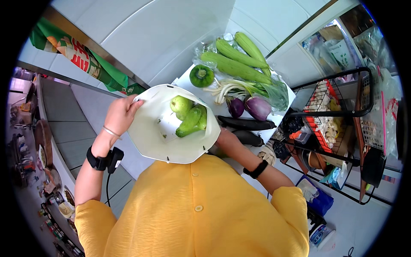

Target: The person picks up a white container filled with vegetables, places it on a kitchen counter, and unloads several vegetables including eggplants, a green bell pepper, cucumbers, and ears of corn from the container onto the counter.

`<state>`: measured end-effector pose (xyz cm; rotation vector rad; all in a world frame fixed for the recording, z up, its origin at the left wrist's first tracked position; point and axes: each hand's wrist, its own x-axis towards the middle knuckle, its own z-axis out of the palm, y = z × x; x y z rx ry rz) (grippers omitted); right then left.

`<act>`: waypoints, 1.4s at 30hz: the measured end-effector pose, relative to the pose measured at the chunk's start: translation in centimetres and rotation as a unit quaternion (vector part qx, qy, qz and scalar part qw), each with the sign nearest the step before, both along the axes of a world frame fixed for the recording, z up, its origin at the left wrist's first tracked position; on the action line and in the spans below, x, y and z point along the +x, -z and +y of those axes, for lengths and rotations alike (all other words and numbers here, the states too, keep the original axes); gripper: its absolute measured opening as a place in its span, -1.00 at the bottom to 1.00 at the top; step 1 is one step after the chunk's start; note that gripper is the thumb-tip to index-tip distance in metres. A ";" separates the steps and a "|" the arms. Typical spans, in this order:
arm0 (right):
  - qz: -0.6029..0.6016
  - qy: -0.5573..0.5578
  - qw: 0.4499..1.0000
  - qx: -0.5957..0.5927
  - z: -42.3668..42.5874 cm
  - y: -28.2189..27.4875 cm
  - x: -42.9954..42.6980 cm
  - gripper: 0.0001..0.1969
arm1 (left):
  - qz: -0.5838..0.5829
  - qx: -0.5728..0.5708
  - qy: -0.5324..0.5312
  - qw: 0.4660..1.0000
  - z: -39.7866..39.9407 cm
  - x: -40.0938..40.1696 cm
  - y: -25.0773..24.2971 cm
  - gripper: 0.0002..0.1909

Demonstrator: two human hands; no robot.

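Note:
My left hand (123, 112) pinches the rim of a white open-topped container (144, 135), thumb over the edge. The container is tilted so its inside faces me. In it lie several pale green gourds (180, 103) and a bumpy green cucumber-like vegetable (190, 122), with small dark bits around them. My right hand (227, 140) is at the container's right side, its fingers hidden behind the wall; whether it grips anything does not show. Close by lie two long dark eggplants (247, 123). Beyond these are a round purple eggplant (235, 107) and a larger mauve one (257, 108).
On the white tabletop (189, 86) are a round green squash (201, 76), white-stemmed scallions (223, 91) in plastic, and long green gourds (237, 67). A black wire rack (334, 114) with garlic-like bulbs stands right. A green printed cloth (86, 57) hangs left.

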<state>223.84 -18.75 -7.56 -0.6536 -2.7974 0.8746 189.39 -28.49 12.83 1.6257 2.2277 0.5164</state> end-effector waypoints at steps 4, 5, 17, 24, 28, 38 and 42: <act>0.007 -0.048 0.994 0.099 0.6 2.1 -2.3 -0.62 | -0.033 -0.010 -0.023 0.999 -2.6 0.1 -1.3 -0.77; 0.011 -0.053 0.994 0.098 0.9 1.4 -3.1 -0.62 | -0.050 -0.025 -0.049 0.997 -3.5 0.2 -1.8 -0.78; 0.066 -0.025 0.991 0.116 6.7 1.4 -16.0 -0.74 | 0.067 -0.044 -0.081 0.993 -7.1 -0.4 -6.3 -0.78; 0.153 0.007 0.986 0.069 9.3 -0.2 -20.7 -0.70 | 0.080 -0.067 -0.074 0.992 -8.1 -0.8 -5.9 -0.78; 0.179 -0.021 0.983 0.016 7.3 -3.0 -16.3 -0.69 | 0.062 -0.078 -0.096 0.990 -9.4 -1.1 -6.3 -0.77; 0.129 0.006 0.987 0.096 6.8 1.5 -18.5 -0.69 | 0.061 -0.093 -0.100 0.989 -8.5 -0.6 -7.4 -0.77; 0.095 0.025 0.993 -0.067 9.4 0.2 -22.9 -0.71 | 0.028 -0.031 -0.084 0.996 -7.7 -0.5 -7.3 -0.74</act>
